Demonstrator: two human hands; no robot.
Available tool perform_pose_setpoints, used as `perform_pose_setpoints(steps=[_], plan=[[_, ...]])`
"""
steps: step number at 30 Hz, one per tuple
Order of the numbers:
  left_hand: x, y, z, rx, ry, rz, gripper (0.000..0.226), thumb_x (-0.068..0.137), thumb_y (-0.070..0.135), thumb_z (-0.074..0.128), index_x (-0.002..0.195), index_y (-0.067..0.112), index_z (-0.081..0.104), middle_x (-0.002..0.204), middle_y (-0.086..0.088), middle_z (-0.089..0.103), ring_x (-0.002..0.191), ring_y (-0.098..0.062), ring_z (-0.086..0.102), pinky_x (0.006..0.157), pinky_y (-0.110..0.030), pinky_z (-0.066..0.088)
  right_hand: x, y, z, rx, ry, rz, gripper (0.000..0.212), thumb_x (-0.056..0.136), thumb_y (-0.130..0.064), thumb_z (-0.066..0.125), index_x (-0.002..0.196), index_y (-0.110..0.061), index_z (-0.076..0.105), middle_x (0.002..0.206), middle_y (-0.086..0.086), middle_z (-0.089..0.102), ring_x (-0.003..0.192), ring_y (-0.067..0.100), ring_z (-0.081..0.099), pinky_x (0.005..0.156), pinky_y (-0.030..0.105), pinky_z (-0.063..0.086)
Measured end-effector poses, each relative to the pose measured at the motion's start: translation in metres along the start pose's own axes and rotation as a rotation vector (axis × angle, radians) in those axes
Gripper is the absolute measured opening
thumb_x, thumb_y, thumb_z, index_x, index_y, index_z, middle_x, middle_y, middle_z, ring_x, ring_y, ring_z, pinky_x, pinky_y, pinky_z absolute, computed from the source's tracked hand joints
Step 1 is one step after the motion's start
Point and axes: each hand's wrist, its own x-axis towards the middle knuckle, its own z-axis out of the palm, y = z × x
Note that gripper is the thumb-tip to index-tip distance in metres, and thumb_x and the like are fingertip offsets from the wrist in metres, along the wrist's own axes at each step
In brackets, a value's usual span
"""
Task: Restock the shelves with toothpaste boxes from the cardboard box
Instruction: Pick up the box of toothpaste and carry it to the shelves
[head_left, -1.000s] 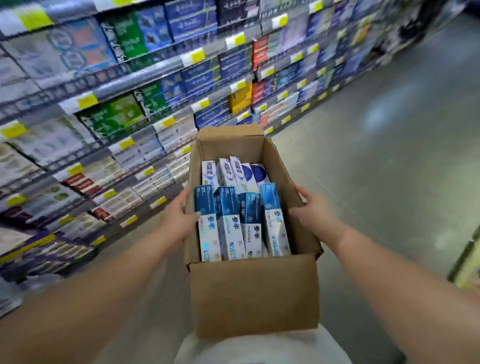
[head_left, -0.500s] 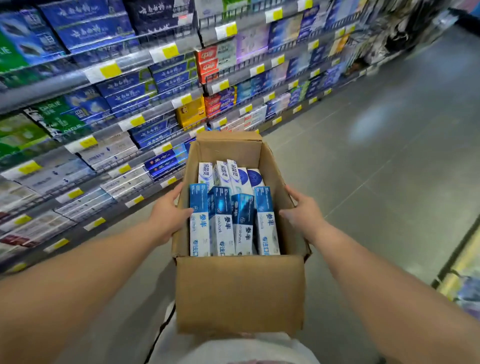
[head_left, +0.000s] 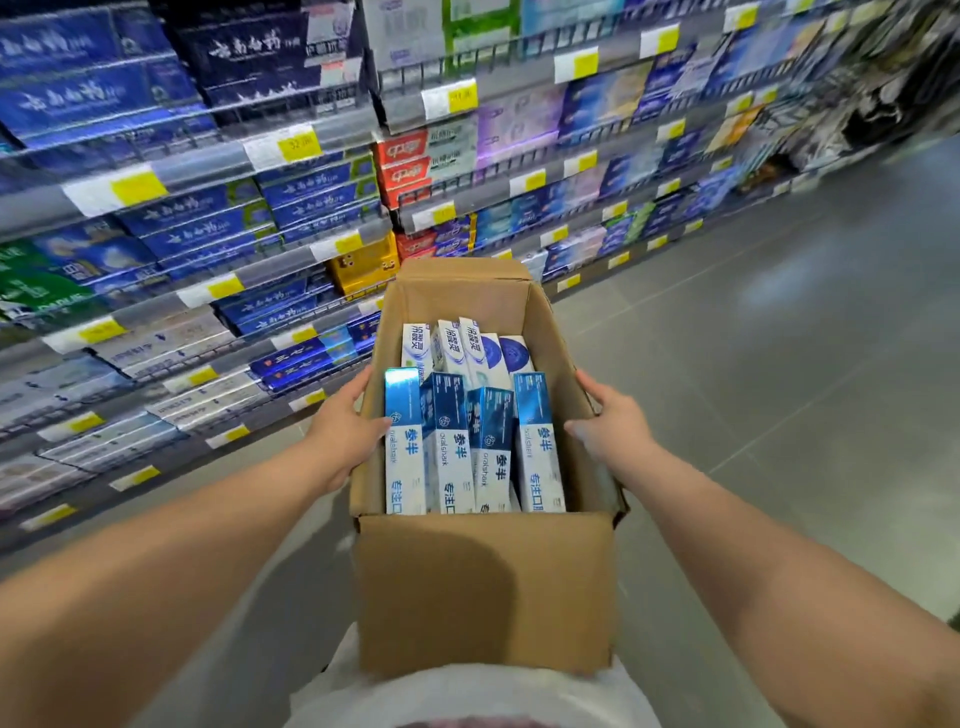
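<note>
**Container, near end.** The cardboard box (head_left: 483, 587) sat against our white garment (head_left: 467, 696), with its near wall plain and its top flaps open.

**Grip.** We held the box by its two side walls. The left hand (head_left: 343, 431) gripped the left wall, with the thumb hooked over the rim and the fingers curled along the outside. The right hand (head_left: 615, 431) gripped the right wall in the same way, thumb inside the rim.

**Contents, near row.** Four blue-and-white toothpaste boxes (head_left: 449, 447) stood on end, packed close side by side. They spanned nearly the full width between the side walls.

**Contents, far row.** White toothpaste boxes (head_left: 457, 348) with blue roundels stood behind them, leaning slightly. We could not tell their exact number.

**Surroundings.** Beyond the far flap, the shelves (head_left: 322, 249) ran along our left. They were stocked with cartons behind wire rails, with yellow price labels (head_left: 137, 187) on the edges. The grey floor (head_left: 779, 364) lay to our right.

**Step in hand.** We judged this to be the carry to the shelf position. The box looked close to full, so restocking had not begun.

**Next move.** At least one hand had to be freed, either by setting the box down or by bracing it against the body. A shelf facing matching the cartons then had to be found. The shelf stock was too blurred for us to identify one.
</note>
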Motion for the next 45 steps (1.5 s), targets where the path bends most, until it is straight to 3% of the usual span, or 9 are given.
perform_pose_setpoints(steps=[8,12,15,21,25,30,34,38,45], plan=[[0.030,0.047,0.015,-0.059,0.156,-0.037,0.073,0.087,0.002,0.060,0.143,0.039,0.030,0.134,-0.003,0.051,0.102,-0.028,0.062,0.081,-0.050,0.055,0.090,-0.045,-0.024,-0.050,-0.127,-0.117,0.069,0.083,-0.006,0.063,0.140,-0.037,0.038,0.131,0.005,0.056,0.095,0.021,0.063,0.082,0.031,0.052],[0.032,0.054,0.037,-0.171,0.301,-0.062,0.074,0.086,-0.002,0.059,0.143,0.037,0.032,0.118,-0.006,0.061,0.087,-0.021,0.065,0.069,-0.038,0.056,0.138,-0.065,-0.035,-0.115,-0.280,-0.268,0.069,0.082,0.000,0.062,0.140,-0.030,0.040,0.114,0.000,0.062,0.070,0.009,0.057,0.059,0.009,0.046],[0.019,0.053,0.065,-0.325,0.413,-0.119,0.075,0.086,0.000,0.060,0.143,0.038,0.030,0.125,-0.007,0.058,0.088,-0.022,0.065,0.068,-0.039,0.058,0.168,-0.082,-0.047,-0.181,-0.405,-0.382,0.068,0.083,0.002,0.060,0.140,-0.028,0.039,0.112,-0.003,0.059,0.083,0.013,0.056,0.055,0.007,0.043],[-0.022,0.055,0.117,-0.584,0.635,-0.210,0.072,0.089,0.006,0.058,0.145,0.038,0.026,0.122,-0.009,0.057,0.074,-0.015,0.061,0.052,-0.031,0.053,0.198,-0.112,-0.049,-0.362,-0.610,-0.598,0.070,0.082,-0.002,0.062,0.138,-0.037,0.040,0.113,-0.009,0.060,0.079,0.009,0.057,0.058,0.016,0.044],[-0.035,0.034,0.127,-0.720,0.743,-0.307,0.073,0.089,0.006,0.058,0.145,0.038,0.023,0.116,-0.005,0.059,0.076,-0.018,0.065,0.054,-0.034,0.056,0.202,-0.131,-0.021,-0.487,-0.727,-0.702,0.068,0.082,-0.001,0.062,0.139,-0.034,0.041,0.106,-0.003,0.060,0.059,0.005,0.047,0.047,0.014,0.040],[-0.037,0.003,0.127,-0.813,0.864,-0.385,0.073,0.089,0.004,0.058,0.144,0.038,0.026,0.105,-0.003,0.061,0.079,-0.019,0.067,0.062,-0.036,0.057,0.200,-0.140,0.041,-0.584,-0.849,-0.700,0.068,0.081,-0.003,0.066,0.137,-0.036,0.044,0.107,-0.005,0.063,0.073,0.015,0.057,0.062,0.025,0.046],[-0.025,-0.026,0.118,-0.885,0.985,-0.427,0.077,0.085,0.003,0.063,0.146,0.032,0.026,0.124,-0.005,0.059,0.079,-0.020,0.067,0.067,-0.037,0.058,0.208,-0.140,0.101,-0.587,-0.984,-0.688,0.073,0.075,0.004,0.064,0.135,-0.036,0.048,0.138,0.005,0.051,0.122,0.025,0.052,0.097,0.035,0.048],[-0.002,-0.057,0.118,-0.873,1.073,-0.476,0.075,0.085,0.004,0.063,0.146,0.030,0.027,0.119,0.009,0.049,0.076,-0.012,0.062,0.077,-0.036,0.054,0.220,-0.138,0.151,-0.675,-1.011,-0.789,0.074,0.067,-0.020,0.068,0.132,-0.048,0.044,0.132,0.002,0.057,0.116,0.022,0.057,0.099,0.039,0.047],[0.084,-0.129,0.150,-0.820,1.129,-0.536,0.077,0.083,0.010,0.062,0.141,0.044,0.026,0.139,0.004,0.049,0.105,-0.025,0.063,0.094,-0.047,0.050,0.281,-0.121,0.225,-0.729,-1.096,-0.917,0.068,0.082,-0.010,0.066,0.141,-0.033,0.039,0.140,-0.005,0.048,0.114,0.011,0.053,0.099,0.022,0.039]])
